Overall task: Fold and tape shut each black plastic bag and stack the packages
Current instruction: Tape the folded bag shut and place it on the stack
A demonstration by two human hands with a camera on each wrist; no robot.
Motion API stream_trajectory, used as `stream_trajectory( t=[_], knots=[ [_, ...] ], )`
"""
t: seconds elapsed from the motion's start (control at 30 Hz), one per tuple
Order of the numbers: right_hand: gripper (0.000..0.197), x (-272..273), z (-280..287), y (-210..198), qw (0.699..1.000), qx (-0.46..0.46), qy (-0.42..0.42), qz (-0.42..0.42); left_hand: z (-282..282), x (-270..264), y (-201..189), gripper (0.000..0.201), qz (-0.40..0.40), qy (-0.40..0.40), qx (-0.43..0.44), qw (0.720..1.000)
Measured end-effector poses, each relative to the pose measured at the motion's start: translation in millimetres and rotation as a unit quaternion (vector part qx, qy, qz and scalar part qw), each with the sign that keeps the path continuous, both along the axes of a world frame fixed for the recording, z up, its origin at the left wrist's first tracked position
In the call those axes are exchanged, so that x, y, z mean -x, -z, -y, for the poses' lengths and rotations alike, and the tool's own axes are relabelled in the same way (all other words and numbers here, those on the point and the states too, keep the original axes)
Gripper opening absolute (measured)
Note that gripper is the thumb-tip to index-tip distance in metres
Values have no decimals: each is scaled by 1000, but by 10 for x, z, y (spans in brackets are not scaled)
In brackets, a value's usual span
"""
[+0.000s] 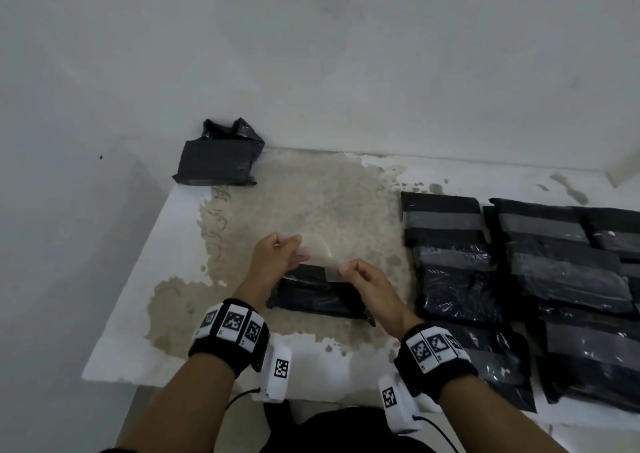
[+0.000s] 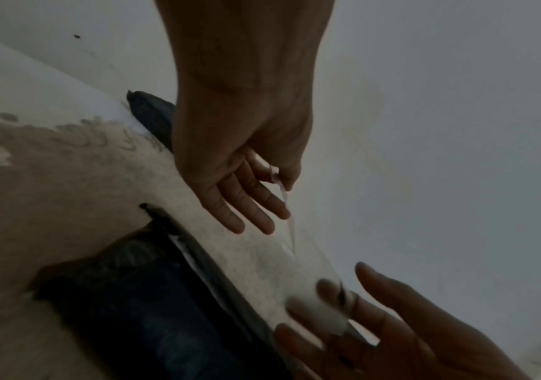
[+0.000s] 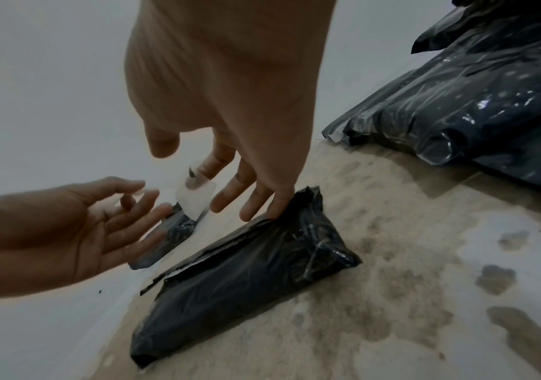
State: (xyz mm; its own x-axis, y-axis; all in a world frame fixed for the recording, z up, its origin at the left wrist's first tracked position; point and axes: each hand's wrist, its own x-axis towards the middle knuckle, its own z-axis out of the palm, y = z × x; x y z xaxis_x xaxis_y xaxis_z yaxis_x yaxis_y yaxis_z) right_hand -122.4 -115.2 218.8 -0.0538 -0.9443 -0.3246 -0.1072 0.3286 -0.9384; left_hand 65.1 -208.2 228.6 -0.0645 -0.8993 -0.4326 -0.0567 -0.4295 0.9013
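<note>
A clear tape strip [image 1: 322, 260] is stretched between my two hands just above a folded black bag [image 1: 317, 296] on the table. My left hand [image 1: 298, 251] pinches the strip's left end between thumb and forefinger, as the left wrist view shows [image 2: 275, 180]. My right hand [image 1: 346, 269] holds the right end of the tape strip [image 3: 194, 196] at its fingertips, with its other fingers straight over the folded black bag [image 3: 246, 270]. The bag's flap is folded over but loose along its edge.
One taped black package [image 1: 218, 161] lies at the back left against the wall. A pile of several black bags [image 1: 519, 279] with grey tape bands covers the table's right side. The white table [image 1: 166, 244] has a worn beige patch in the middle.
</note>
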Motion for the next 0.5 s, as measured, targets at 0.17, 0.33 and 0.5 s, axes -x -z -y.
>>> stream_trajectory(
  t=[0.17,0.33,0.5],
  knots=[
    [25,124,-22,94,995,-31,73,60,-44,-130,223,39,55,9,2,998],
    [37,165,-31,103,977,-61,155,135,-106,-245,336,45,102,36,26,994],
    [37,188,-40,150,961,-77,185,192,-190,-304,377,48,100,51,35,993]
  ],
)
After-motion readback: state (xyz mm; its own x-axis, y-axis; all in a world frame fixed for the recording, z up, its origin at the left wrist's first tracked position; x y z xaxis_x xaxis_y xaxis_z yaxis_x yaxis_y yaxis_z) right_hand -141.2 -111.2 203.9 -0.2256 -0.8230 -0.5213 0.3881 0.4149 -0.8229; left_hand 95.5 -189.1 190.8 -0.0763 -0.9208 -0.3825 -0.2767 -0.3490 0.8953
